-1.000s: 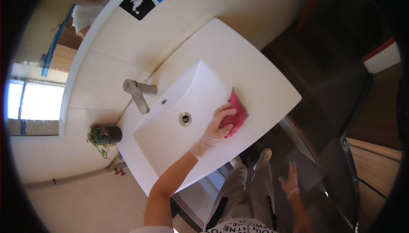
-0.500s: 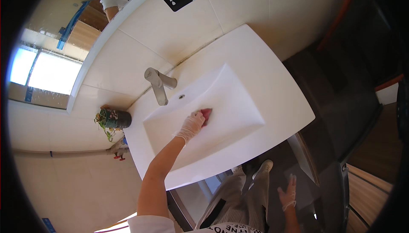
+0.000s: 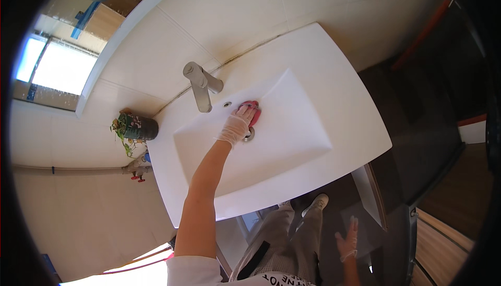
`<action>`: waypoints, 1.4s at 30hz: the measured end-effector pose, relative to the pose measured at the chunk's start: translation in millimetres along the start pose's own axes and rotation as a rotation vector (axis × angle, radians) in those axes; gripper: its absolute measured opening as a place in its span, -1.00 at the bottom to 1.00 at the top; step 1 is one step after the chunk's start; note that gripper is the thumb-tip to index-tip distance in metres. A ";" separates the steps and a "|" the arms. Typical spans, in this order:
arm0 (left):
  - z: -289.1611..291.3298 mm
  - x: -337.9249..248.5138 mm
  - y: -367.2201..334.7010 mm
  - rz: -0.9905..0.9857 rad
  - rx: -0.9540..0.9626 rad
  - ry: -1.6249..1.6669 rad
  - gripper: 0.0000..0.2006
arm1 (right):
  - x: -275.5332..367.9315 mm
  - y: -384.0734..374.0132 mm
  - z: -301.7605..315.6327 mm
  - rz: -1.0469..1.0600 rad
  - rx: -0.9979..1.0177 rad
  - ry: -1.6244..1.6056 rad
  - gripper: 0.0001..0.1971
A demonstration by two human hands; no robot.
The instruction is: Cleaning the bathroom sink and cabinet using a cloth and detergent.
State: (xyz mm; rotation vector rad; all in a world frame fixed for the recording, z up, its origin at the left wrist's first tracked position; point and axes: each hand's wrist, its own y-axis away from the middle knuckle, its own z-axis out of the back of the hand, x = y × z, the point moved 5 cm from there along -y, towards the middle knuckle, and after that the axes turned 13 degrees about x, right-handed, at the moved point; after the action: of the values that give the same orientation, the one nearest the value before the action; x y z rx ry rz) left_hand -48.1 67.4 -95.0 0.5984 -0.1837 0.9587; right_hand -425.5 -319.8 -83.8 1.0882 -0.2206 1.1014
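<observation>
- A left hand [image 3: 239, 122] in a thin clear glove reaches into a wide, white, glossy rectangular washbasin [image 3: 357, 124], holding a pinkish-red cloth [image 3: 255, 117] beneath its fingers.
- The cloth is now toward the basin's back, right of the small round metal overflow hole [image 3: 227, 104] and in front of the brushed-metal tap [image 3: 200, 90].
- A second ago it was on the basin's right-hand ledge; half a second ago, lower in the bowl, hiding the drain.
- The round metal drain [image 3: 250, 136] now shows partly, just below the cloth and beside the hand.
- This shift suggests that the wiping has passed from ledge to bowl and reached the back slope.
- The gloved right hand [image 3: 346, 240] remains low over the dark floor, spread wide, holding nothing.
</observation>
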 end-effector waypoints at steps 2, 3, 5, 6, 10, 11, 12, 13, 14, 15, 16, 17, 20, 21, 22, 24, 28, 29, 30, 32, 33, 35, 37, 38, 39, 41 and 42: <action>3.1 6.4 15.7 0.062 0.014 0.199 -0.49 | -0.4 5.1 -0.4 -0.004 0.006 -0.016 -0.20; -2.4 7.2 23.3 0.068 0.019 0.202 -0.49 | 0.0 9.3 0.9 0.001 -0.005 -0.013 -0.20; -25.0 22.5 44.0 0.194 0.052 0.388 -0.51 | -3.2 15.9 3.8 0.018 -0.006 -0.014 -0.20; -29.7 23.2 57.2 0.229 -0.017 0.373 -0.51 | -7.7 18.8 3.3 0.005 -0.008 -0.044 -0.20; -50.0 -8.6 87.9 0.386 0.239 0.510 -0.33 | -18.6 27.6 3.0 -0.080 0.009 -0.105 -0.19; -37.6 -30.4 82.2 0.348 0.368 0.531 -0.27 | -23.1 26.9 2.7 -0.081 0.000 -0.109 -0.19; -55.8 -42.1 83.7 0.363 0.449 0.456 -0.30 | -23.4 25.2 -2.4 -0.068 0.010 -0.116 -0.20; -33.9 -65.5 75.0 0.341 0.510 0.573 -0.28 | -29.5 25.3 -2.4 -0.083 0.002 -0.112 -0.20; -9.0 -86.4 69.1 0.322 0.573 0.689 -0.25 | -29.7 25.6 -0.6 -0.089 -0.004 -0.112 -0.20; -15.2 -92.4 66.2 0.294 0.486 0.716 -0.24 | -19.9 24.8 -2.6 -0.042 0.012 -0.108 -0.21; -29.6 -94.9 60.4 0.259 0.367 0.684 -0.23 | -12.0 24.4 -5.4 0.005 0.029 -0.102 -0.22; -37.5 -100.0 50.7 0.208 0.245 0.656 -0.23 | -12.1 24.6 -6.6 0.010 0.031 -0.100 -0.22; -2.0 -98.2 39.6 0.155 0.281 0.844 -0.26 | -21.6 19.7 -13.8 0.020 0.025 -0.073 -0.24; 2.8 -92.1 33.4 0.149 0.259 0.837 -0.26 | -24.9 21.7 -13.3 0.045 0.009 -0.091 -0.25; 8.6 -86.7 26.2 0.072 0.152 0.864 -0.28 | -25.9 21.4 -13.6 0.071 -0.007 -0.109 -0.26; 9.4 -66.4 30.4 -0.018 -0.028 1.078 -0.40 | 5.4 15.8 -8.6 0.134 0.002 -0.097 -0.27; 66.4 -24.2 66.0 0.178 0.184 1.004 -0.66 | 67.1 -5.6 12.8 0.376 -0.076 -0.113 -0.33; 49.1 0.0 77.9 0.241 0.126 1.220 -0.70 | 87.1 -8.0 14.2 0.394 -0.071 -0.107 -0.33; 24.7 27.8 88.3 0.302 0.062 1.435 -0.73 | 106.8 -8.0 15.9 0.373 -0.097 -0.180 -0.35; 3.6 85.1 113.7 0.580 -0.431 1.647 -0.73 | 134.7 -14.4 17.6 0.349 -0.129 -0.243 -0.38; 32.2 95.8 115.0 0.642 -0.594 1.648 -0.71 | 142.2 -18.9 21.1 0.417 -0.213 -0.235 -0.42; 110.7 124.0 129.6 0.623 -0.864 1.325 -0.65 | 170.4 -32.8 19.3 0.603 -0.362 -0.130 -0.50; 161.2 139.5 124.9 0.513 -0.830 0.775 -0.55 | 223.4 -47.6 11.8 0.768 -0.461 0.073 -0.59; 175.3 143.8 115.5 0.481 -0.710 0.552 -0.48 | 248.8 -57.8 4.6 0.826 -0.517 0.160 -0.57; 180.6 149.5 110.8 0.481 -0.707 0.560 -0.48 | 276.9 -73.4 -0.2 0.820 -0.411 0.140 -0.53; 192.6 144.7 92.1 0.341 -0.595 0.349 -0.42 | 318.3 -105.4 -13.6 0.848 -0.316 0.238 -0.46; 192.0 142.9 87.0 0.332 -0.598 0.359 -0.42 | 340.6 -118.8 -19.3 0.849 -0.255 0.287 -0.43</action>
State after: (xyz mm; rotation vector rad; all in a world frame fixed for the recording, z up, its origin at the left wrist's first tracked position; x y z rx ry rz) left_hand -15.5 100.1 155.4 -0.1638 -0.2388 1.2435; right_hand -170.9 -101.0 49.4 0.5824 -0.6086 1.9056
